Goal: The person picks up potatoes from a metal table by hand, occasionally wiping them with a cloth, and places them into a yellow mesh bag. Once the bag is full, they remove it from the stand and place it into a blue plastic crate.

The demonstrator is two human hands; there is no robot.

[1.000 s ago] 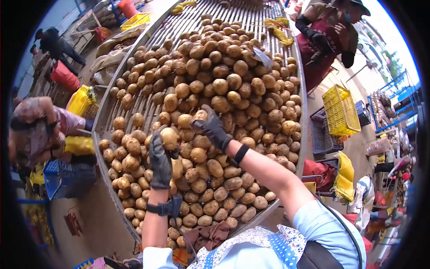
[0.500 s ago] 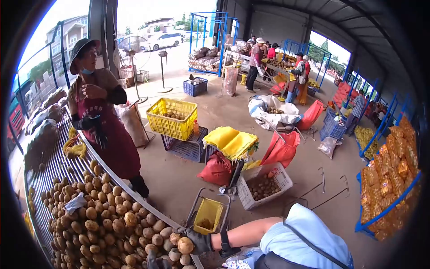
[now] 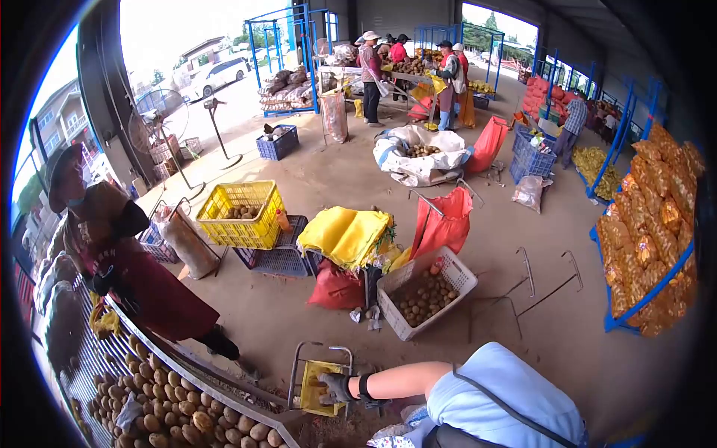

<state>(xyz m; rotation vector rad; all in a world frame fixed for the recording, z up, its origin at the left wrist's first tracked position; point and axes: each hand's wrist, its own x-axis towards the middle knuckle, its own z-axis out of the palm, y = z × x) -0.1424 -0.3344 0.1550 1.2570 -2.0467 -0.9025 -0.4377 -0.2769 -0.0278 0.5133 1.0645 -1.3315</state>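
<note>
My right hand (image 3: 337, 387), in a dark glove with a black band at the wrist, is over a yellow bag (image 3: 310, 397) held in a metal frame (image 3: 293, 373). Its fingers look stretched out and apart, and no potato shows in them. The glove hides part of the bag's inside. To the left, many potatoes (image 3: 168, 407) lie heaped on the slatted metal sorting table (image 3: 81, 328), with a pale scrap among them. My left hand is out of view.
Beyond the frame stand a white crate of potatoes (image 3: 426, 295), a yellow crate (image 3: 240, 224) and folded yellow bags (image 3: 346, 237). A co-worker in a dark red apron (image 3: 149, 291) stands across the table. Metal stands (image 3: 523, 295) and stacked orange sacks (image 3: 650, 239) are at right.
My right hand has moved from the heap, where it held a potato, to over the yellow bag. My left hand has left the view. The camera has turned right.
</note>
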